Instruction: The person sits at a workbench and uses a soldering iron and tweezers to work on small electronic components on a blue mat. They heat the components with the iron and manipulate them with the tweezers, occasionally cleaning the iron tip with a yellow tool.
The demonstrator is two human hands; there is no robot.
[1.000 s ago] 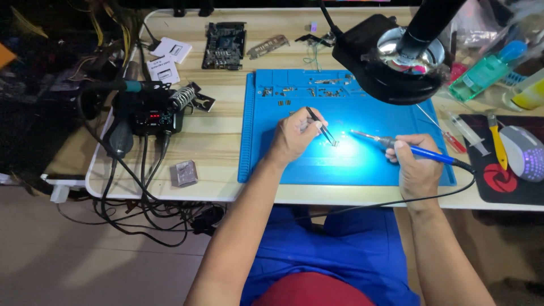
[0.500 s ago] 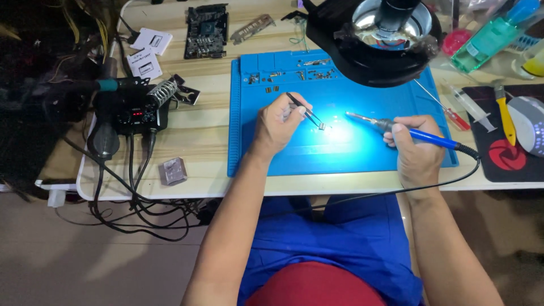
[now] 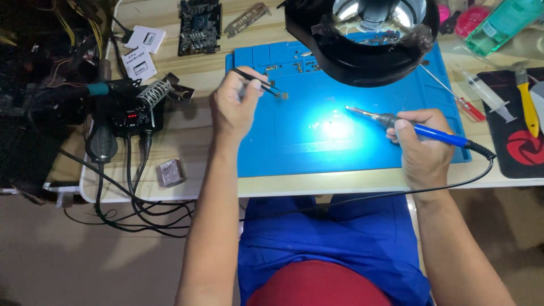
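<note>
My left hand [image 3: 235, 105] grips black tweezers [image 3: 258, 81] whose tips hold a tiny part [image 3: 284, 96] above the upper left of the blue work mat [image 3: 283, 153]. My right hand [image 3: 422, 147] holds a blue-handled soldering iron [image 3: 408, 126], tip pointing left over the brightly lit middle of the mat. Small parts [image 3: 294, 67] lie in the mat's upper trays. A black round magnifier lamp [image 3: 365, 37] hangs over the mat's top edge.
A soldering station [image 3: 133, 116] with a coiled iron stand [image 3: 152, 92] and cables sits left of the mat. A circuit board [image 3: 198, 27] and white cards [image 3: 140, 51] lie at the back left. A syringe [image 3: 487, 93], a yellow-handled tool [image 3: 528, 105] and a black pad [image 3: 513, 136] are on the right.
My left hand has moved left and up across the mat with the tweezers. The view has shifted closer, and the lamp now covers more of the mat's top.
</note>
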